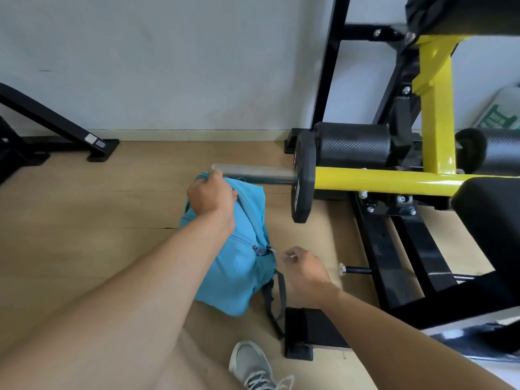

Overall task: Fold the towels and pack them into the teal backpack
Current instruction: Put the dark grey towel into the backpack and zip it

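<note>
Head view: no towels show; the backpack's [236, 266] inside is hidden, its zipper looking closed. It stands on a wood floor [84, 220] below a white wall [168, 66]. The left hand [209, 197] grips the backpack's top. The right hand [302, 266] hangs just beside the zipper pulls [264, 250], fingers loosely curled, holding nothing clear. A yellow-black machine [433, 114] crowds the right; its bar [253, 173] ends near the left hand. A shoe [253, 367] is cut off below.

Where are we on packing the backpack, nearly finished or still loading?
No towels show outside the teal backpack, so whether they are inside cannot be told. The left hand grips its top; the right hand is beside the zipper pulls, fingers curled, pinching something pale. Whether the zip is fully closed is unclear.
</note>
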### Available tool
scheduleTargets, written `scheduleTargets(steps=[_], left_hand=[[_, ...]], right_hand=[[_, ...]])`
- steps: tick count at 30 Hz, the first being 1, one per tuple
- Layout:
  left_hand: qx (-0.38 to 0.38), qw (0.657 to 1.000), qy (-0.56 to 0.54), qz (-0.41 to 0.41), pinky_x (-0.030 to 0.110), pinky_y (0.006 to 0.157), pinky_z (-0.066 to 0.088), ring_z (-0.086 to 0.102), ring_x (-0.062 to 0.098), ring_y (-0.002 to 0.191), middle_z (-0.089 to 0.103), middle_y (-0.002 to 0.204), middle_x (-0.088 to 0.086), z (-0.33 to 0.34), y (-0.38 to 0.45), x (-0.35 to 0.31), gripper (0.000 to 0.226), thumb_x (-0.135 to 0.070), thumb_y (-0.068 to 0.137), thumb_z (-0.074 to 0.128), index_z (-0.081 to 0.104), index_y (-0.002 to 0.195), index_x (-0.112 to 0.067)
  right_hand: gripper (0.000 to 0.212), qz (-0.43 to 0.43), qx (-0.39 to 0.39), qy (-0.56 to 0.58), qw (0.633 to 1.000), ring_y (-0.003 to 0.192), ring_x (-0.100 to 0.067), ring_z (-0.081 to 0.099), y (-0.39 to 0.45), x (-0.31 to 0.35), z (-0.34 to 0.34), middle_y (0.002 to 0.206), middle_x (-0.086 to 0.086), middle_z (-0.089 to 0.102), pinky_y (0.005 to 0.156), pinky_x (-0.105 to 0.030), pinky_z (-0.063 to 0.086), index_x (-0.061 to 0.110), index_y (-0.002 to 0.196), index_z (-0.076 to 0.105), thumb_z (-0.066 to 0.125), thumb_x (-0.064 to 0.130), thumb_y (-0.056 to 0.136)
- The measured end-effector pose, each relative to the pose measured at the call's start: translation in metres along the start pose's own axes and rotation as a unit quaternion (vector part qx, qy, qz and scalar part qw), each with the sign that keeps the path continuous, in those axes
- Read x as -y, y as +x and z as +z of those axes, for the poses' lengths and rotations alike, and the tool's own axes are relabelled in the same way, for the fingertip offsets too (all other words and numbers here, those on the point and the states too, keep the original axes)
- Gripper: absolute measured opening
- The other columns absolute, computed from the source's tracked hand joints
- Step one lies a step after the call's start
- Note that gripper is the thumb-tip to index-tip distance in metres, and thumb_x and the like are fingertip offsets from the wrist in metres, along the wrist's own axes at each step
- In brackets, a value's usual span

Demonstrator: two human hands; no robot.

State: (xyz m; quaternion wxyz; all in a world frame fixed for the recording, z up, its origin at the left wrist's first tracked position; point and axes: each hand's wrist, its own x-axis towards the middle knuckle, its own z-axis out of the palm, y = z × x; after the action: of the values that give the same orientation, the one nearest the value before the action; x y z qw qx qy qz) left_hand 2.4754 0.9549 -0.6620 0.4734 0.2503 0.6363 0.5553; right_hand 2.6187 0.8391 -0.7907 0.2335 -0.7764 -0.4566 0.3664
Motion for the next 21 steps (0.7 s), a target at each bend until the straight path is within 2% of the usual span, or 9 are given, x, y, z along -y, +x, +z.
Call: scheduleTargets(steps=[1,3,6,9,12,14,16,18,21], left_hand=[[0.005,1.000,0.003,-0.004,0.036,0.067,0.061,0.053,0.013,0.037,0.053,0.041,0.001,0.003,-0.001,0.001,0.024,-0.018,0.093,0.059,0.056,0.073,-0.006],[0.015,1.000,0.005,-0.011,0.036,0.070,0.063,0.056,0.013,0.040,0.052,0.035,-0.002,0.010,-0.001,0.004,0.026,-0.016,0.094,0.058,0.056,0.071,-0.003],[0.044,0.999,0.004,-0.021,0.032,0.068,0.064,0.060,0.014,0.045,0.053,0.035,-0.004,0.022,-0.003,0.009,0.031,-0.012,0.094,0.059,0.058,0.065,-0.003],[0.088,0.996,0.011,-0.029,0.028,0.063,0.063,0.060,0.011,0.042,0.055,0.040,-0.001,0.031,-0.006,0.015,0.027,-0.010,0.093,0.062,0.061,0.067,-0.002],[0.133,0.990,0.028,-0.046,0.028,0.061,0.063,0.060,0.015,0.046,0.058,0.050,0.004,0.036,-0.003,0.020,0.019,-0.011,0.094,0.063,0.065,0.077,0.000],[0.171,0.982,0.047,-0.069,0.031,0.068,0.064,0.063,0.016,0.053,0.060,0.058,0.005,0.038,0.000,0.024,0.018,-0.014,0.096,0.063,0.065,0.083,-0.001],[0.199,0.973,0.065,-0.096,0.035,0.074,0.064,0.065,0.019,0.063,0.061,0.068,0.007,0.037,0.005,0.029,0.020,-0.017,0.098,0.063,0.062,0.082,-0.004],[0.197,0.972,0.087,-0.098,0.036,0.078,0.063,0.067,0.019,0.072,0.064,0.078,0.007,0.036,0.012,0.035,0.018,-0.020,0.098,0.065,0.063,0.084,-0.008],[0.163,0.979,0.101,-0.067,0.036,0.081,0.060,0.066,0.017,0.078,0.069,0.089,0.005,0.035,0.020,0.039,0.014,-0.024,0.096,0.068,0.068,0.091,-0.011]], right_hand=[[0.027,0.002,-0.006,0.012,1.000,0.077,-0.011,0.061,0.005,0.003,-0.002,0.101,0.007,0.066,0.073,-0.032,0.051,0.027,0.121,0.058,0.049,0.039,0.099],[0.051,-0.008,-0.018,0.035,0.999,0.097,-0.013,0.060,0.013,0.008,-0.005,0.129,0.003,0.061,0.087,-0.031,0.050,0.029,0.143,0.047,0.057,0.045,0.096],[0.077,-0.027,-0.025,0.078,0.996,0.123,-0.015,0.057,0.019,0.018,-0.007,0.146,0.006,0.049,0.095,-0.029,0.047,0.033,0.155,0.033,0.069,0.051,0.089],[0.077,-0.062,-0.026,0.113,0.991,0.116,-0.013,0.058,0.022,0.029,-0.011,0.131,0.015,0.050,0.093,-0.032,0.052,0.038,0.153,0.031,0.070,0.052,0.089],[0.066,-0.051,-0.040,0.086,0.994,0.110,-0.018,0.061,0.037,0.039,-0.008,0.123,0.006,0.058,0.084,-0.032,0.051,0.033,0.148,0.040,0.064,0.056,0.091],[0.044,-0.023,-0.044,0.066,0.997,0.094,-0.023,0.064,0.049,0.041,-0.007,0.104,-0.001,0.067,0.068,-0.031,0.050,0.020,0.126,0.058,0.061,0.050,0.094],[0.025,-0.007,-0.055,0.070,0.996,0.081,-0.027,0.066,0.056,0.040,-0.007,0.087,-0.004,0.069,0.064,-0.034,0.052,0.016,0.102,0.063,0.057,0.039,0.097],[0.018,0.007,-0.082,0.071,0.994,0.078,-0.028,0.066,0.058,0.040,-0.005,0.082,-0.004,0.068,0.067,-0.035,0.054,0.021,0.089,0.060,0.052,0.035,0.097],[0.020,0.014,-0.122,0.126,0.984,0.076,-0.029,0.070,0.062,0.042,0.001,0.076,0.001,0.070,0.071,-0.048,0.061,0.027,0.081,0.055,0.042,0.038,0.091]])
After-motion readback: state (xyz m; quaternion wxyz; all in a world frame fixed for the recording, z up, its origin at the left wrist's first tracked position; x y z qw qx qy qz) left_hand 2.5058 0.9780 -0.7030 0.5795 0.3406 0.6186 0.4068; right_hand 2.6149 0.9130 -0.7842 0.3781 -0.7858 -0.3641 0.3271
